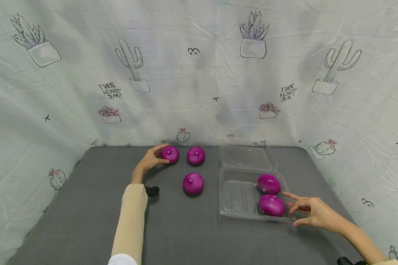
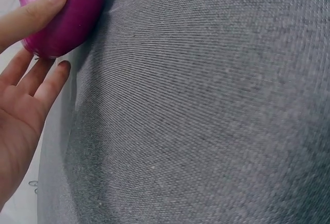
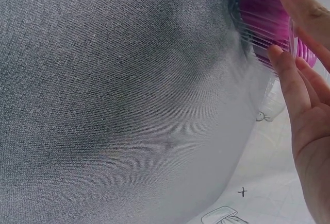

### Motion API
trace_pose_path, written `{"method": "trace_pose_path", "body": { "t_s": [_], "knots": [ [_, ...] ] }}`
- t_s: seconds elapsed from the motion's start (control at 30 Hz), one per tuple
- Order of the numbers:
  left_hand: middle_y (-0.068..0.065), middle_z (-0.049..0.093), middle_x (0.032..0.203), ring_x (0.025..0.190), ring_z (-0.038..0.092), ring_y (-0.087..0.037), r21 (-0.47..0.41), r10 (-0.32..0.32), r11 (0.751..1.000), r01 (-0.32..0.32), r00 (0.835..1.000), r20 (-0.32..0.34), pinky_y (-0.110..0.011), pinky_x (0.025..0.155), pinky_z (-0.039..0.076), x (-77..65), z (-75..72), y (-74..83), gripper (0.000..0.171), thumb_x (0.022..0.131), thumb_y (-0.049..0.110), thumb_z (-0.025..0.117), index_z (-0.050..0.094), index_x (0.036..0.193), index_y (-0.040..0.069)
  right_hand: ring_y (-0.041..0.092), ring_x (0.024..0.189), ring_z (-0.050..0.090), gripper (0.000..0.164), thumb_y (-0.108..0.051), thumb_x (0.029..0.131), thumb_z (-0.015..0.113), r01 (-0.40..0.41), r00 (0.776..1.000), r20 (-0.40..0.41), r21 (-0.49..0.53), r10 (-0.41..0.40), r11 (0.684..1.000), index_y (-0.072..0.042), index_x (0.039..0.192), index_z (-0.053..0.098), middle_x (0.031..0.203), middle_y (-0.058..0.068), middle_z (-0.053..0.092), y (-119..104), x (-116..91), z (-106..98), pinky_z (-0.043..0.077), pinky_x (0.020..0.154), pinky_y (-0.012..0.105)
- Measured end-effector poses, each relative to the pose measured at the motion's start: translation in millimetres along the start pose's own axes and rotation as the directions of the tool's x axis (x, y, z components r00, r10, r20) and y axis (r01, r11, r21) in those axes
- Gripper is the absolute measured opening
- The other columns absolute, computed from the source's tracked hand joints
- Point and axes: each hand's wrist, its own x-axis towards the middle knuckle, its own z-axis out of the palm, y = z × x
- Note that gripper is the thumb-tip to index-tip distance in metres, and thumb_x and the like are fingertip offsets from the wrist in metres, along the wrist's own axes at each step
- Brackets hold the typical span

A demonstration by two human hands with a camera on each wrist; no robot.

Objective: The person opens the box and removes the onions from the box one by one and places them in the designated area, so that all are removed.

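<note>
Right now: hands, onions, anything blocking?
Left hand grips leftmost onion. Right hand beside clear container, contact unclear. Two packed onions inside, two loose onions outside. Lid folded back, nothing seen blocking.

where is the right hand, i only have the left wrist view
Observer: The right hand is at the right side of a clear container.

Operator: anything in it

Observer: Two purple onions, one farther back than the other, both toward the container's right side.

Operator: is its lid closed

Observer: No, the clear lid lies open at the container's far side.
</note>
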Motion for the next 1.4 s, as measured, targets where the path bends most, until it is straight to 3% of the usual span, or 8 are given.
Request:
{"method": "trace_pose_path", "body": {
  "t_s": [0.13, 0.27, 0.57, 0.9, 1.13, 1.4],
  "knots": [
    [-0.027, 0.031, 0.149, 0.136, 0.028, -0.045, -0.012, -0.006, 1.000, 0.006, 1.000, 0.022, -0.055, 0.108, 0.029, -6.0, 2.4, 14.9, 0.073, 0.078, -0.012, 0.071, 0.037, 0.142, -0.008, 0.001, 0.110, 0.056, 0.026, -0.010, 0.071, 0.083, 0.010, 1.000, -0.004, -0.011, -0.010, 1.000, -0.010, 0.092, 0.069, 0.140, -0.026, 0.036, 0, 0, 0, 0.054, 0.070, 0.042],
    [-0.028, 0.034, 0.146, 0.135, 0.030, -0.046, -0.014, -0.005, 1.000, 0.005, 1.000, 0.013, -0.055, 0.108, 0.029, -7.0, 4.1, 16.9, 0.070, 0.078, -0.013, 0.071, 0.040, 0.141, -0.008, 0.002, 0.110, 0.057, 0.026, -0.009, 0.071, 0.083, 0.019, 1.000, -0.005, -0.008, -0.019, 1.000, -0.009, 0.093, 0.068, 0.141, -0.025, 0.036, 0, 0, 0, 0.054, 0.070, 0.042],
    [-0.026, 0.036, 0.146, 0.135, 0.033, -0.042, -0.003, 0.001, 1.000, -0.001, 0.999, -0.037, -0.052, 0.107, 0.031, 5.3, 5.0, -3.5, 0.071, 0.080, 0.000, 0.075, 0.040, 0.142, -0.002, 0.001, 0.109, 0.056, 0.025, -0.012, 0.071, 0.083, 0.004, 1.000, -0.012, -0.020, -0.004, 1.000, -0.012, 0.092, 0.069, 0.138, -0.025, 0.037, -1, -1, 0, 0.054, 0.069, 0.042],
    [-0.019, 0.041, 0.145, 0.134, 0.035, -0.040, 0.028, 0.110, 0.994, -0.109, 0.994, -0.024, -0.048, 0.107, 0.034, -0.9, 2.0, -13.8, 0.069, 0.080, 0.012, 0.079, 0.046, 0.140, 0.003, -0.001, 0.113, 0.052, 0.023, -0.012, 0.075, 0.080, 0.003, 1.000, 0.014, 0.038, -0.004, 0.999, -0.007, 0.094, 0.068, 0.142, -0.024, 0.035, -1, -2, 1, 0.054, 0.073, 0.041],
    [-0.023, 0.038, 0.146, 0.136, 0.033, -0.041, 0.017, 0.033, 0.999, -0.033, 0.999, -0.041, -0.051, 0.109, 0.029, 2.1, 3.6, -14.1, 0.067, 0.081, -0.002, 0.073, 0.043, 0.141, -0.002, 0.000, 0.113, 0.053, 0.023, -0.008, 0.073, 0.081, 0.006, 1.000, 0.013, 0.033, -0.007, 0.999, -0.006, 0.093, 0.068, 0.142, -0.026, 0.034, 0, -3, 2, 0.053, 0.072, 0.044],
    [-0.024, 0.037, 0.147, 0.136, 0.033, -0.041, 0.010, 0.030, 1.000, -0.030, 0.997, -0.067, -0.054, 0.109, 0.028, 0.7, -1.9, -12.1, 0.066, 0.084, 0.001, 0.072, 0.041, 0.142, -0.004, 0.001, 0.112, 0.054, 0.024, -0.009, 0.073, 0.081, 0.014, 1.000, 0.009, 0.024, -0.014, 1.000, -0.006, 0.093, 0.067, 0.142, -0.025, 0.034, 2, -3, 3, 0.053, 0.071, 0.044]
  ]
}}
